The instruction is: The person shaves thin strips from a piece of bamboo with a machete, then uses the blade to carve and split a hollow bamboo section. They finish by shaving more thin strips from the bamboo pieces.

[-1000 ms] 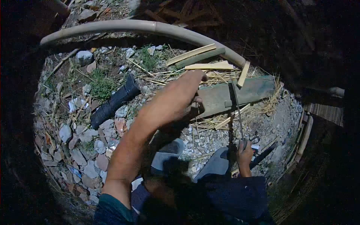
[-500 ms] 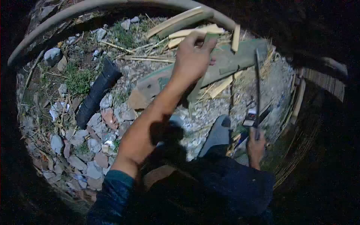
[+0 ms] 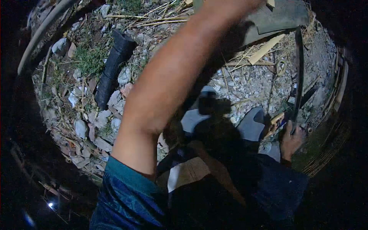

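My left forearm (image 3: 172,76) reaches up across the middle of the view, and its hand is cut off by the top edge, so what it holds is hidden. At the lower right my right hand (image 3: 291,142) is closed on the handle of a long dark blade (image 3: 299,65). The blade points up and away over the gravel. A flat green bamboo slab (image 3: 285,17) lies at the top right. Just below it a pale split bamboo strip (image 3: 265,50) rests on dry straw.
A black ribbed tube (image 3: 114,67) lies on stones and grass at the left. My two grey shoes (image 3: 251,124) stand on the gravel below the arm. A curved pale pole (image 3: 38,34) edges the far left. Woven bamboo (image 3: 329,149) lies at the right.
The view has tipped downward and closer. My left arm has risen, and its hand, which gripped a green bamboo strip, has left the top of the view. The right hand keeps the blade.
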Available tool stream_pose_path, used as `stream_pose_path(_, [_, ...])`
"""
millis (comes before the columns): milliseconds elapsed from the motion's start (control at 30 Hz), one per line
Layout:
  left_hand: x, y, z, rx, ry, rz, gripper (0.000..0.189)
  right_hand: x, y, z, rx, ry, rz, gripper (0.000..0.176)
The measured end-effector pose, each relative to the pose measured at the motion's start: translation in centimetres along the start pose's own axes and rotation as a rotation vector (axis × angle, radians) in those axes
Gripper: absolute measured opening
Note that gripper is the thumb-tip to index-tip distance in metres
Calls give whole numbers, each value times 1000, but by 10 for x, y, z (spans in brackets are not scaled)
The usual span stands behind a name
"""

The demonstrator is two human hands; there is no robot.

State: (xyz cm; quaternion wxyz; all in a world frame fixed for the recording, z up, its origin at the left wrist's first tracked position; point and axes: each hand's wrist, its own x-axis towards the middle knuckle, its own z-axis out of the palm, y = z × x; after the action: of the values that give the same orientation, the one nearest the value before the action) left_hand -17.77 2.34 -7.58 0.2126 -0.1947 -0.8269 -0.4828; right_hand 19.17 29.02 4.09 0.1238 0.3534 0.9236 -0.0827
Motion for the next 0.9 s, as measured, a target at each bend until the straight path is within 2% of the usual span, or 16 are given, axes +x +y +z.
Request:
stream_pose_path(67, [-45,28,28,39,-256,-6,20,0,13,8,4,-55,44,50])
stream_pose_path(133, [-77,44,46,138,-447,-17,28,9,62,30,201,115,-82,46])
stream_pose_path(167, [-87,41,50,147,-441,-9,28,10,26,4,-42,-2,-73,41])
stream_pose_path(233, [-101,37,56,291,-403,188,29,22,28,-7,-6,-34,-64,38])
stream_pose_path(300, [-109,40,56,320,-430,202,29,33,32,-14,31,-69,-49,35])
stream_pose_path(367, [-117,43,58,350,-458,213,28,53,28,-17,82,-42,-255,31])
stream_pose_path(467, [-118,45,60,402,-365,275,27,84,-4,-21,37,107,-458,30])
stream_pose_path(533, [-115,56,50,123,-262,23,21,100,-43,-28,156,35,-421,29])
stream_pose_path(567, [-112,63,39,126,-251,18,21,105,-61,-27,272,-44,-369,29])
stream_pose_path(633, [-106,79,1,99,206,-42,11,118,-86,-8,327,35,-494,28])
stream_pose_path(700, [-108,96,-43,-136,280,-452,19,118,-109,3,386,102,-625,28])
stream_pose_path(733, [-100,111,-60,-489,384,-750,15,113,-121,7,542,-40,-494,28])
stream_pose_path(767, [-102,114,-79,-316,408,-739,21,108,-128,12,699,-188,-352,29])
stream_pose_path(800, [-109,113,-88,-290,407,-735,21,103,-132,16,717,-205,-356,29])
stream_pose_path(867, [-120,110,-102,-372,558,-329,8,93,-139,20,626,-252,-499,31])
stream_pose_path(900, [-122,118,-104,-338,555,-270,11,88,-140,19,617,-238,-605,30])
